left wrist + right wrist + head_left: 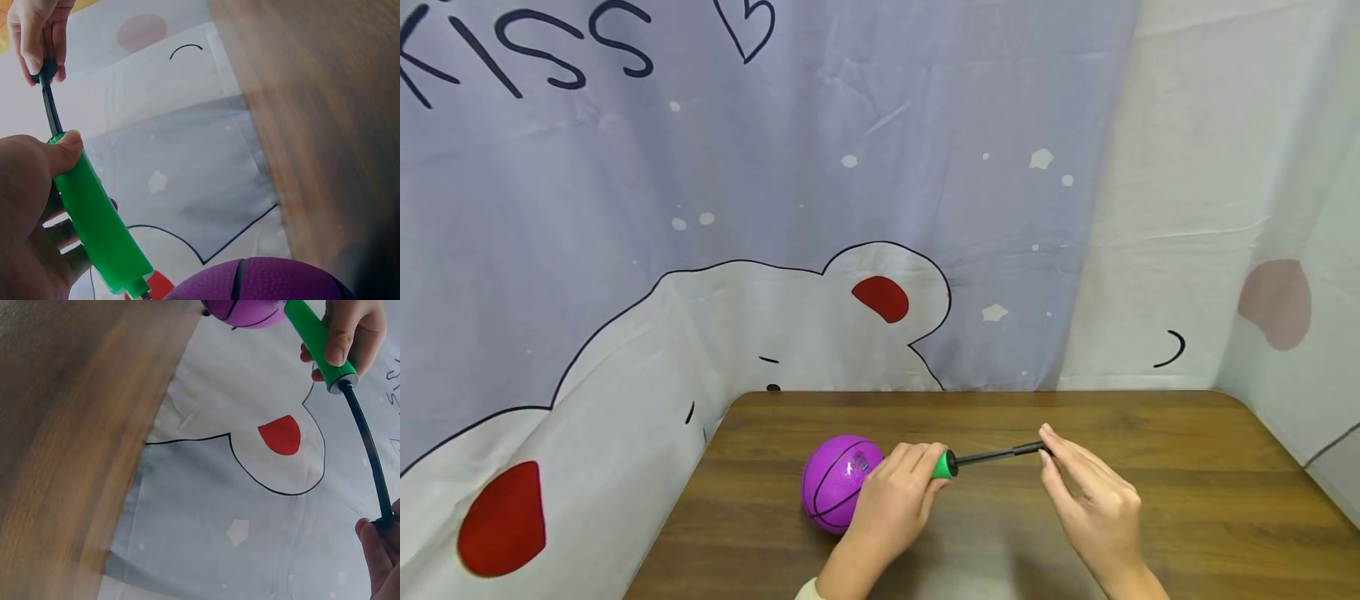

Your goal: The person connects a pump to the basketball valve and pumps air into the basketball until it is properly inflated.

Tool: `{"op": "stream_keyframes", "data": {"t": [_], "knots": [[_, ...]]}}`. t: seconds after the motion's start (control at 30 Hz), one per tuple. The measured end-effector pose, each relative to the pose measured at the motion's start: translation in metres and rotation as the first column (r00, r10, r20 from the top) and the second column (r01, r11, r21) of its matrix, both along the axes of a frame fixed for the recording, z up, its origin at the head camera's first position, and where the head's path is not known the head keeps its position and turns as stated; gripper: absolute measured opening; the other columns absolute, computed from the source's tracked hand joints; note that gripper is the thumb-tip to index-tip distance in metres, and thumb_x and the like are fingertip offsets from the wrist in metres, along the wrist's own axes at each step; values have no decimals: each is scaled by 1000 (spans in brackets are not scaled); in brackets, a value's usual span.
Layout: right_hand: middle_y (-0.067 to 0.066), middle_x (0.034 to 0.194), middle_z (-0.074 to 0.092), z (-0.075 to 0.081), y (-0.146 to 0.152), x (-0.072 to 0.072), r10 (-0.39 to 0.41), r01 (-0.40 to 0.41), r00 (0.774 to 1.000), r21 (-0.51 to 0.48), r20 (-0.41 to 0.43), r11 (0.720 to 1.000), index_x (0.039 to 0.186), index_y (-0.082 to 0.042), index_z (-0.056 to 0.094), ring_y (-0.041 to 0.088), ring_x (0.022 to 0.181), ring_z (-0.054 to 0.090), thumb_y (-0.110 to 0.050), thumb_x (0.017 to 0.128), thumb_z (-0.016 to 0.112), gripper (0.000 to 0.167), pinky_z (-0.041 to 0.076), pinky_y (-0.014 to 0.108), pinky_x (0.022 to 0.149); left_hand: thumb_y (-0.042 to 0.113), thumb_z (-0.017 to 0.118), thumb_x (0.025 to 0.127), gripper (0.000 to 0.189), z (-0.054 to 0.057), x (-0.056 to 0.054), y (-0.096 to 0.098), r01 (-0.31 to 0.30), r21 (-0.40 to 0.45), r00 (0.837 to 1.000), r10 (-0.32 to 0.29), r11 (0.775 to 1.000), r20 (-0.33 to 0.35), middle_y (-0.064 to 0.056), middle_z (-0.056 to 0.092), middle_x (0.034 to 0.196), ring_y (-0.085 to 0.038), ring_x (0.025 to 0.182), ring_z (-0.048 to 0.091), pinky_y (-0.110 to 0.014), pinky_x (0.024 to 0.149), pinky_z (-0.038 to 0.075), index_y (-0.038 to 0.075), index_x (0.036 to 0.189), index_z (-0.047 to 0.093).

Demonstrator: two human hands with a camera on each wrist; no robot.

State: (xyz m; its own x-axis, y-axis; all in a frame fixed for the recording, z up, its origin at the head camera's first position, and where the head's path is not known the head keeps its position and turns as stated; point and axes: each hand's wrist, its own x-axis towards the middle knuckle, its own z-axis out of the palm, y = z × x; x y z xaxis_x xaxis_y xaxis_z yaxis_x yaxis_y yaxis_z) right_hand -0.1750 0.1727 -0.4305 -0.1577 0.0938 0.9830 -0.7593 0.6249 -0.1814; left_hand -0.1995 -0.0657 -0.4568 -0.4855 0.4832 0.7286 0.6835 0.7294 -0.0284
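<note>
My left hand (895,496) grips the green barrel of a hand pump (103,222), its fingers wrapped around it and the thumb near the barrel's end. From that barrel a black rod extends to the right. At its far end my right hand (1093,504) pinches the black handle between thumb and fingers; the right wrist view shows part of this hand at the edge. A purple ball (838,483) with black lines sits on the table just left of my left hand. In the left wrist view the pump's tip points toward the ball; whether it enters the ball cannot be told.
The brown wooden table (1210,483) lies beneath both hands. Behind it hangs a printed cloth (985,108) with a white bear outline, red patches and lettering. More pale cloth (1285,167) hangs along the right side.
</note>
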Motion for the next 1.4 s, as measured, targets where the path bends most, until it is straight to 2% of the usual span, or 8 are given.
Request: {"op": "stream_keyframes", "data": {"t": [0.2,0.37,0.47,0.7,0.87,1.0,1.17,1.4], "knots": [[21,96,76,-2,-2,2,-8,9,999,-36,43,999,99,6,77,1,108,68,-8,91,68,19,50,10,93,23,80,86,40,1,0,2,16,14,999,-16,1000,-34,0,69,109,-14,97,65,-26,84,58,8,122,66],[22,96,75,-9,-18,1,4,-1,999,-70,44,998,100,6,78,8,103,72,-3,88,70,17,51,12,92,20,81,82,41,0,-2,5,20,32,991,-15,999,-135,-4,71,105,-16,94,66,-26,83,59,4,118,68],[21,96,76,-16,-30,-2,4,-1,998,-48,57,999,100,6,78,14,98,74,-9,91,69,19,52,13,91,20,83,79,43,-1,-3,6,19,28,983,-13,999,-184,-4,71,105,-16,92,66,-25,83,59,3,116,69],[20,97,76,-37,-55,-6,47,-47,994,4,96,999,103,6,77,28,87,76,-18,99,63,28,54,14,88,18,86,78,43,-2,2,10,10,1,992,-10,1000,-127,-4,73,105,-15,92,67,-24,83,59,4,115,70],[18,95,76,-42,-55,-9,72,-75,994,33,87,997,102,6,77,28,84,76,-20,100,61,31,54,14,87,19,86,78,43,-4,2,12,13,-6,994,-14,1000,-111,-1,72,106,-13,92,66,-23,81,59,6,115,69],[20,95,76,-39,-45,-9,91,-92,996,40,24,995,98,7,77,25,86,76,-16,98,63,27,54,15,88,22,81,82,39,-6,1,12,20,-18,993,-22,1000,-118,1,70,105,-12,92,66,-23,80,59,8,116,66],[23,92,75,-17,-28,-5,61,-61,997,1,-54,998,94,7,78,19,90,76,-5,90,65,18,53,14,90,24,78,86,38,-5,0,8,-1,-22,997,-1,1000,-80,2,69,107,-13,95,65,-25,80,59,9,119,65],[24,91,75,0,-5,-1,9,-10,1000,-30,-16,1000,93,9,77,6,101,72,-3,87,65,18,51,11,91,23,79,86,38,-2,-2,3,-25,-11,998,24,1000,-54,1,69,109,-15,97,65,-27,80,59,10,119,65]]}}
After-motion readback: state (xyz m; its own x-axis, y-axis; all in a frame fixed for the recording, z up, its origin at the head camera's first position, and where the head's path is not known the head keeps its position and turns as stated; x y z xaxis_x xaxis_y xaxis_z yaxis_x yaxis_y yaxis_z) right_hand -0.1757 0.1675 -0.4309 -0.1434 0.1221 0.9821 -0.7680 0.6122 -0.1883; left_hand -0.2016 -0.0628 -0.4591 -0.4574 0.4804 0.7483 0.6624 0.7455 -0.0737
